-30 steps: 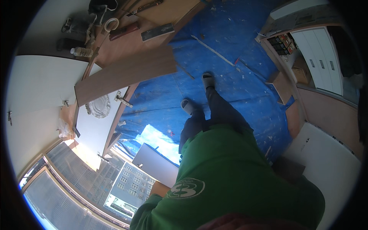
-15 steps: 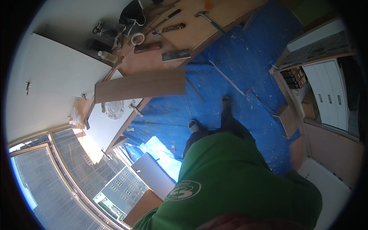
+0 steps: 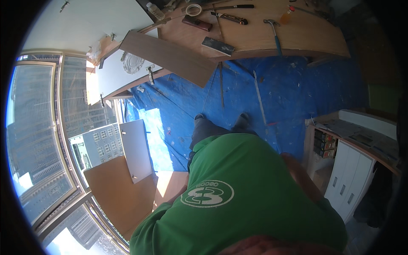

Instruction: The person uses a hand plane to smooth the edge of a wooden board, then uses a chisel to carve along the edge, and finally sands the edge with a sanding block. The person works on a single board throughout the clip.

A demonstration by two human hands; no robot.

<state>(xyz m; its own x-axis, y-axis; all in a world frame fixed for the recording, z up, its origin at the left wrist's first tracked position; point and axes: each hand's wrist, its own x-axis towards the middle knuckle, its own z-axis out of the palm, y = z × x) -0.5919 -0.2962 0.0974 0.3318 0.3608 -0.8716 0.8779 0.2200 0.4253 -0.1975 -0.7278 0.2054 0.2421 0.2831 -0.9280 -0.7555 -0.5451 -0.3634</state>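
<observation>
Neither of my hands shows; my arms hang at the sides of my green shirt (image 3: 250, 178). Part of my right forearm (image 3: 297, 174) comes out beside the shirt, its hand hidden. Little of my left arm shows, by a light brown panel (image 3: 123, 195) under the window. On the wooden worktop ahead lie a hammer (image 3: 277, 42), a utility knife (image 3: 229, 18), a roll of tape (image 3: 194, 9), a dark red block (image 3: 197, 23) and a black rectangular block (image 3: 217, 46). A brown board (image 3: 170, 55) lies across the worktop's left part, its right end jutting over the floor.
Blue sheeting (image 3: 238, 89) covers the floor, with thin strips on it. A clear dish (image 3: 133, 63) sits on a white hinged panel (image 3: 112, 76). A white panel (image 3: 136, 146) leans near the window (image 3: 40, 123). White drawers (image 3: 348, 174) stand at the right.
My view has swung, so the worktop sits higher and the window takes up more of the left. My feet have shifted on the sheeting. My right forearm has come into view.
</observation>
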